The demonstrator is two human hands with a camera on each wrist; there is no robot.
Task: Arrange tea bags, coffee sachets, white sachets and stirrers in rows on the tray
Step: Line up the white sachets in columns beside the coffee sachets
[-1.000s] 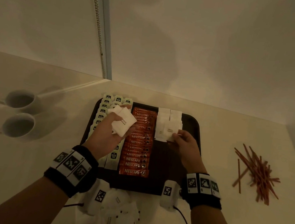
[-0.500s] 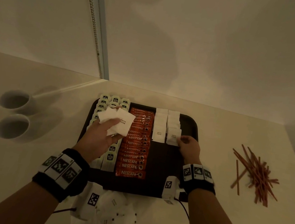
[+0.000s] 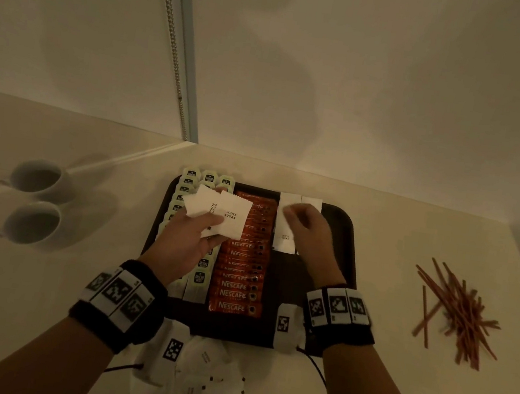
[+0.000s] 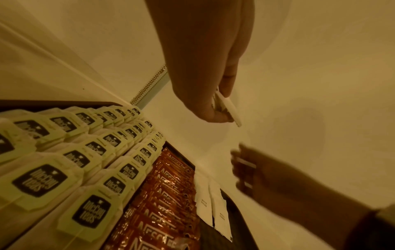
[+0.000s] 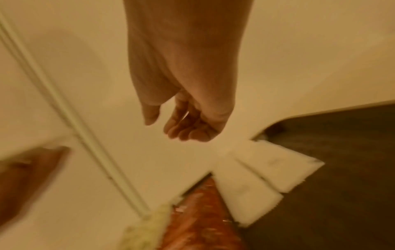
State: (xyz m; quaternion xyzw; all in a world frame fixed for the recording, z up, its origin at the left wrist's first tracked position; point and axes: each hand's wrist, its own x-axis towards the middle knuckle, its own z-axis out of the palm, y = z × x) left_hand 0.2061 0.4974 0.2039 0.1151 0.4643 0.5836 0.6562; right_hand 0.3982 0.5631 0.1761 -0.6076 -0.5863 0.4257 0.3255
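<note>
Over the dark tray [image 3: 342, 242], the left hand [image 3: 185, 240] grasps a fan of white sugar sachets [image 3: 216, 212] above the tea bags [image 3: 197, 276], while the right hand [image 3: 310, 234], fingers relaxed and holding nothing, hovers over the sachet rows [image 3: 285, 230] at the far right.

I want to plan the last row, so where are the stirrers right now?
In the head view the stirrers lie in a loose pile on the counter, off the tray to its right, beyond the right hand.
</note>
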